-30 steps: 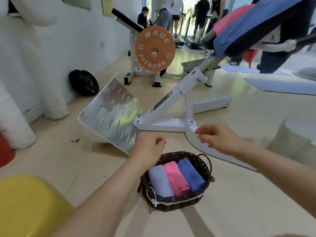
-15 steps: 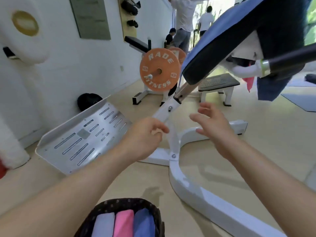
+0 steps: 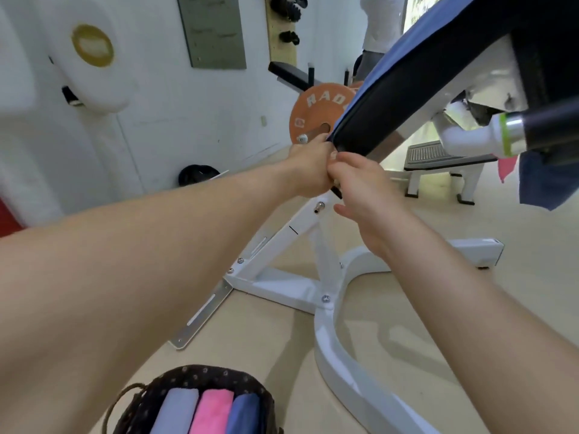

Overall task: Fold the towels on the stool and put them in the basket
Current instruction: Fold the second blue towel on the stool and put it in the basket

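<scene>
both arms stretched well forward, and the hands meet at the low end of the slanted bench pad (image 3: 423,98). left hand (image 3: 308,166) is knuckles up, wrist straight, fingers curled tight on the bottom corner of the blue towel (image 3: 404,54) draped along the pad. right hand (image 3: 363,186) is pressed against it, fingers (image 3: 340,161) bunched at the pad's tip, thumb hanging loose below; whether there's cloth in that pinch, can't tell. orange weight plate (image 3: 313,117) just behind the knuckles. down at the bottom edge, the dark woven basket (image 3: 147,399) sits on the floor beneath the left forearm with three folded towels (image 3: 213,411) side by side: pale, pink, blue.
</scene>
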The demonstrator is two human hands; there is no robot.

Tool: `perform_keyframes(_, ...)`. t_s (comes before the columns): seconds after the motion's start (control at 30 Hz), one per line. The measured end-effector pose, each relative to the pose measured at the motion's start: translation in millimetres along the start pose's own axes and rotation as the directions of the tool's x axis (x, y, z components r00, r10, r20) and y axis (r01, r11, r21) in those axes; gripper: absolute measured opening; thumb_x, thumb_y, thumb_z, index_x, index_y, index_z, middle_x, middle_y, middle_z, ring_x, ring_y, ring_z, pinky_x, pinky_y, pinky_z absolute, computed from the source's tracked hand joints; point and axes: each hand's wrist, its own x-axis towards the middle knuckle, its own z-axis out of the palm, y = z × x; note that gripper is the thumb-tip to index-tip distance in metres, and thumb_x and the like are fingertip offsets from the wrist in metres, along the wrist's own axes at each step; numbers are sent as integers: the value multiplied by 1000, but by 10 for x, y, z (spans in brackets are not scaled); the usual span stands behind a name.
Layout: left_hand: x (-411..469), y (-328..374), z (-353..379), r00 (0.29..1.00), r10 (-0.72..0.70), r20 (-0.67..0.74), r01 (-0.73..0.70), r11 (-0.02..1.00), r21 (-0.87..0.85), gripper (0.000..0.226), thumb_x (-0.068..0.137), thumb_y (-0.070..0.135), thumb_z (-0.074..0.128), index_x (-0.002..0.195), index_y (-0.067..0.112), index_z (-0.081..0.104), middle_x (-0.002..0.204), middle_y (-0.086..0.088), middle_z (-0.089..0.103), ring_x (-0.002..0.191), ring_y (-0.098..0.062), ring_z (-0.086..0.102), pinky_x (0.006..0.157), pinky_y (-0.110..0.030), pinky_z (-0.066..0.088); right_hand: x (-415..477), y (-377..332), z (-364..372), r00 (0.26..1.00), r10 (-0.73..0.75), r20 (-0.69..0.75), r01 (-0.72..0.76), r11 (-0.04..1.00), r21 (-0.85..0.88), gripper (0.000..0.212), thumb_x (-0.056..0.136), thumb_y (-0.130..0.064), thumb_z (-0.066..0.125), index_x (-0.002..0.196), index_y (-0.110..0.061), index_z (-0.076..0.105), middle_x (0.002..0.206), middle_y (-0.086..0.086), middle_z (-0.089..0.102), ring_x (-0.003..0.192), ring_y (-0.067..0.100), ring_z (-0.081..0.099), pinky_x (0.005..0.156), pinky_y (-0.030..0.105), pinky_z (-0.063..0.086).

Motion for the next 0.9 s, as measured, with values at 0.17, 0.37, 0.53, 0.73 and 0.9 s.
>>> perform_keyframes(0.17,-103,-78,-9,837,-328,-438,32,828,-560,30,81,6,56,93,25,75,101,1,73,98,-16,66,90,-34,51,-32,-90,5,1000,-9,-4,9,999,51,24,93,-32,52,111,-18,55,92,-14,54,84,1,50,96,37,47)
perform_keyframes(0.37,-1123,-117,70,830,-250,-499,-243,644,-726,38,72,-5,48,70,28,67,71,4,71,74,-20,68,74,-34,57,-58,-258,334,997,13,-70,-5,995,104,56,79,-52,66,114,-12,47,100,-1,64,94,15,60,86,34,46)
perform_keyframes(0.53,-1824,-942,245,974,-74,-214,-17,917,-397,62,71,-10,46,102,43,47,70,-3,60,63,-21,48,53,-31,41,-140,-283,876,978,11,-207,22,987,158,30,83,-29,63,107,-15,52,104,0,62,96,20,60,83,36,47)
perform_keyframes(0.73,-2876,-2373,-272,954,-262,144,226,947,230,25,69,-2,43,81,19,50,70,2,54,67,-18,51,52,-17,36,-433,-182,1932,964,195,182,-201,979,15,21,91,-15,50,71,-16,55,64,3,62,70,23,63,69,35,56)
perform_keyframes(0.9,-3938,-3409,-1093,945,-322,57,274,876,398,25,62,0,46,73,22,42,77,-3,57,81,-31,58,61,-39,43,-941,-278,3086,882,191,431,-160,981,-107,19,93,-21,44,78,-18,55,74,6,65,65,19,64,59,26,47)
